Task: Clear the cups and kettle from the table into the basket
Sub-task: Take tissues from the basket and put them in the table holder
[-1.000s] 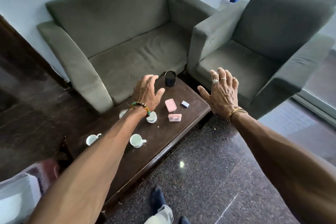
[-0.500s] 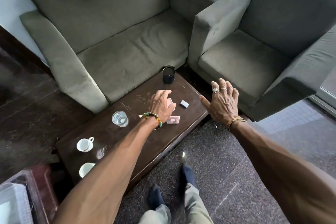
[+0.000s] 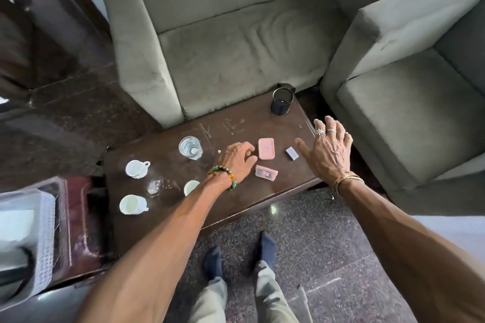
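Three white cups stand on the dark wooden table (image 3: 244,123): one at the left (image 3: 136,168), one at the front left (image 3: 132,204), and one (image 3: 191,187) half hidden by my left forearm. A glass of water (image 3: 190,147) stands mid-table. The black kettle (image 3: 281,101) sits at the far right corner. My left hand (image 3: 236,161) arches low over the table with curled fingers, right of the glass; a white sliver shows at its left edge, and what lies under the palm is hidden. My right hand (image 3: 325,155) hovers spread over the table's right end. A white basket (image 3: 42,231) is at the far left.
Two pink boxes (image 3: 266,148) (image 3: 265,172) and a small grey box (image 3: 291,153) lie between my hands. A small clear glass (image 3: 154,186) stands among the cups. Grey sofa (image 3: 236,47) behind the table, armchair (image 3: 409,113) to its right. My feet (image 3: 241,252) stand before the table.
My view has tilted down and closer over the table. My left hand has dropped lower toward the tabletop beside the pink boxes. My right hand stays spread at the right end.
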`<action>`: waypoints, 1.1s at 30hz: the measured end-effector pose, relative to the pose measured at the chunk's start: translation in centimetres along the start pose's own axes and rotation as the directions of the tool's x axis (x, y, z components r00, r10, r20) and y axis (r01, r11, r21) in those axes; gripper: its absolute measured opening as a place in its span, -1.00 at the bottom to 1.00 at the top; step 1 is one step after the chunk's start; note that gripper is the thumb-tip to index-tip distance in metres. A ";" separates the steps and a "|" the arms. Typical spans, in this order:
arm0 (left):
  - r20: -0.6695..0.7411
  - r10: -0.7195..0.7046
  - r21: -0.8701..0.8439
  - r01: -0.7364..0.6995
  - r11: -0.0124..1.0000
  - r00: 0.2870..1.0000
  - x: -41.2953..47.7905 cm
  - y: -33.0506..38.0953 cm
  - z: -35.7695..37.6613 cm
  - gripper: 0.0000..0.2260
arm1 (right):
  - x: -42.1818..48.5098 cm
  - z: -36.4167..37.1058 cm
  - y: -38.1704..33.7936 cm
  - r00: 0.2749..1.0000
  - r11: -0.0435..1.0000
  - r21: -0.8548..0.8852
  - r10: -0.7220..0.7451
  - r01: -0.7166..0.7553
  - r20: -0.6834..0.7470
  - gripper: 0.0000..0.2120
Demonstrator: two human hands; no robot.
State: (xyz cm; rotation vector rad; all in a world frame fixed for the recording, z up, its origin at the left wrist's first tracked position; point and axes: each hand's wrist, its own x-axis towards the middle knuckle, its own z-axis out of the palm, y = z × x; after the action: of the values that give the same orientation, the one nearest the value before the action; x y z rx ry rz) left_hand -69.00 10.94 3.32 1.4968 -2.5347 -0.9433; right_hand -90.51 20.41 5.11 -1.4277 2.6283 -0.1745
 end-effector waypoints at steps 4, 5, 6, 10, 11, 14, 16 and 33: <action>-0.007 -0.054 -0.002 0.054 0.999 0.999 -0.1 -0.8 0.4 -0.82 | 1.1 1.0 -0.1 0.998 0.998 -0.021 -0.055 0.056 0.031 -0.29; -0.011 -0.071 -0.006 0.071 0.997 0.997 -0.1 -0.9 0.2 -0.81 | 1.3 1.0 -0.3 0.997 0.997 -0.026 -0.069 0.069 0.031 -0.29; -0.018 -0.086 -0.015 0.086 0.996 0.996 -0.1 -1.0 -0.1 -0.81 | 1.6 1.1 -0.5 0.996 0.996 -0.028 -0.080 0.081 0.029 -0.30; -0.062 -0.131 -0.045 0.129 0.991 0.989 0.2 -1.6 -1.6 -0.80 | 2.9 0.7 -1.6 0.992 0.992 0.004 -0.124 0.124 0.008 -0.31; -0.075 -0.141 -0.052 0.137 0.989 0.987 0.3 -1.8 -1.9 -0.80 | 3.3 0.5 -2.0 0.991 0.991 0.009 -0.135 0.135 0.001 -0.30; -0.109 -0.161 -0.086 0.153 0.985 0.981 0.1 -2.0 -2.8 -0.80 | 3.9 0.1 -2.8 0.988 0.988 0.018 -0.156 0.156 -0.011 -0.30; -0.144 -0.173 -0.100 0.160 0.982 0.974 -0.4 -2.2 -3.2 -0.79 | 4.2 0.1 -3.3 0.984 0.984 0.032 -0.176 0.176 -0.016 -0.31; -0.341 -0.336 -0.182 0.289 0.940 0.878 -7.1 -9.1 -7.7 -0.80 | 3.2 0.6 -12.3 0.920 0.919 0.072 -0.391 0.388 0.024 -0.32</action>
State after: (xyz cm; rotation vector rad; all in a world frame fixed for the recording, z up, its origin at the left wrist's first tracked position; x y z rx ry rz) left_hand -55.58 9.85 6.64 1.8750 -1.9747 -0.7444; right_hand -81.99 11.07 6.36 -1.8949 2.2542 -0.2712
